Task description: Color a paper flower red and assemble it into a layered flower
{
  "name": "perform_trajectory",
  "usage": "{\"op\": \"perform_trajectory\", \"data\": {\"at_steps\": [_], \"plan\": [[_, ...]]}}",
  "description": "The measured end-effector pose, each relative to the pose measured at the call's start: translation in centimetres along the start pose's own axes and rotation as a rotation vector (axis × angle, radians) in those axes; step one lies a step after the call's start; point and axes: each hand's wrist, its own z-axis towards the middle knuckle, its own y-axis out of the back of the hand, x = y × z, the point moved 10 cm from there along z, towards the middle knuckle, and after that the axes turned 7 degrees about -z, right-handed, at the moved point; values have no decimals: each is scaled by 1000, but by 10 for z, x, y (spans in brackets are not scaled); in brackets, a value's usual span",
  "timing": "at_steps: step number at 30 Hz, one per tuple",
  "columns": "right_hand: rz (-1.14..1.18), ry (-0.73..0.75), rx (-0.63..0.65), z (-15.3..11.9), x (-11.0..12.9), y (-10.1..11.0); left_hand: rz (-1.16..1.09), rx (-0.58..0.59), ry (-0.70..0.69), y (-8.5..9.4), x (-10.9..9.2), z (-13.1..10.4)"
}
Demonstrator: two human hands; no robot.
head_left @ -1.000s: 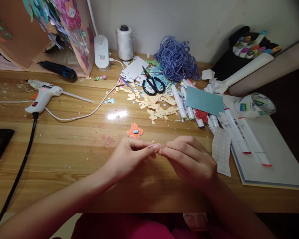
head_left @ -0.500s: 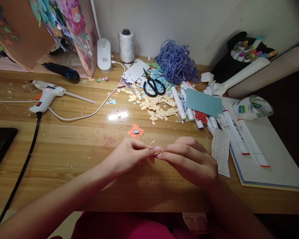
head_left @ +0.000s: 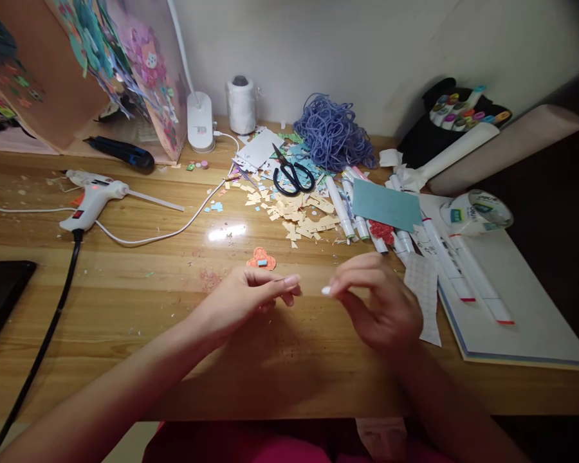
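Note:
My left hand (head_left: 251, 292) is pinched closed above the middle of the table; what its fingertips hold, if anything, is too small to name. To its right, my right hand (head_left: 381, 299) pinches a small white piece (head_left: 327, 291) between thumb and finger. A gap separates the two hands. Just beyond my left hand lies an orange paper flower (head_left: 261, 258) with a small light-blue piece (head_left: 262, 263) at its centre.
Black scissors (head_left: 294, 179) rest on paper scraps (head_left: 303, 215) before a purple yarn heap (head_left: 332, 132). A glue gun (head_left: 92, 198) and its cables lie left. Markers, a teal card (head_left: 386, 204), tape (head_left: 477, 212) and a paper stack (head_left: 531, 321) are at the right.
My hands have moved apart from each other, and the white piece now shows in my right fingertips. The whole view has shifted slightly.

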Motion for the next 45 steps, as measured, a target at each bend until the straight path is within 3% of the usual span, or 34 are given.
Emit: {"op": "perform_trajectory", "data": {"at_steps": [4, 7, 9, 13, 17, 22, 27, 35, 45], "plan": [[-259, -316, -14, -5, -59, 6, 154, -113, -145, 19, -21, -1], [-355, -423, 43, -10, -89, 3, 276, -256, -270, 42, -41, -4], [-348, -440, 49, -12, -96, 0, 392, -368, -350, 58, -53, -8], [-331, -337, 88, -6, -79, -10, 659, -448, -505, 67, -69, -13], [-258, -244, 202, -2, -61, -27, 868, -360, -628, 51, -74, -15], [-137, -201, 323, -8, -49, -50, 1024, -274, -628, 36, -66, -10], [-40, -176, 366, -10, -36, -72, 1039, -241, -647, 31, -58, -6], [96, -290, 347, 11, -34, -102, 1010, -219, -568, 38, -61, -5], [143, -326, 354, 9, -44, -112, 953, -180, -577, 40, -51, 2]]}}
